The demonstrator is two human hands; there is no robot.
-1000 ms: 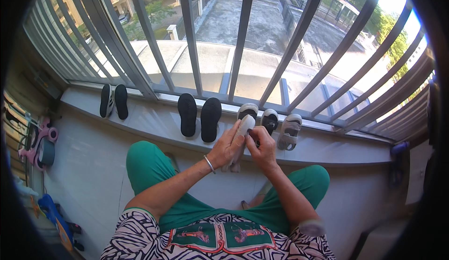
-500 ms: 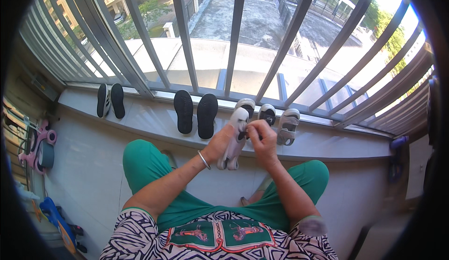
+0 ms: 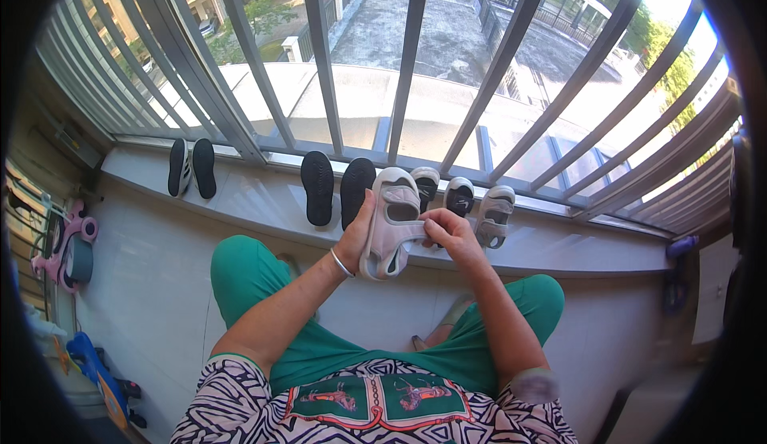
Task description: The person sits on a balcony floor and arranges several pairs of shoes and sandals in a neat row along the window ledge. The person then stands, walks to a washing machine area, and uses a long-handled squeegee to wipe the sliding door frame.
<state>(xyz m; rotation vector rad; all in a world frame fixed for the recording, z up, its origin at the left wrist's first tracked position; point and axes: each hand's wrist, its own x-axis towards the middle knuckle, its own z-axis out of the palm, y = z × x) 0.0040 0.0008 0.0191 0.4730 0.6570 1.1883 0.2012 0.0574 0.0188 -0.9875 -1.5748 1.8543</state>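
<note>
A pale pink and white child's sandal (image 3: 389, 232) is held upright over the ledge's front edge, its open upper toward me. My left hand (image 3: 355, 240), with a silver bangle at the wrist, is closed round the sandal's left side. My right hand (image 3: 450, 232) pinches the end of the sandal's strap, which is pulled out to the right. A similar pale sandal (image 3: 494, 217) leans against the railing on the ledge, right of my right hand. Between the two sandals stand a pair of black and white shoes (image 3: 459, 196), partly covered by my hand.
Two black-soled shoes (image 3: 317, 189) and a smaller pair (image 3: 203, 169) lean on the railing (image 3: 325, 85) along the ledge (image 3: 559, 251). A pink scooter (image 3: 68, 244) and a blue toy (image 3: 100, 376) stand at the left; a grey box-like thing is at lower right.
The sandal has turned from edge-on to face me with its upper. Its strap is now drawn out to the right in my right hand.
</note>
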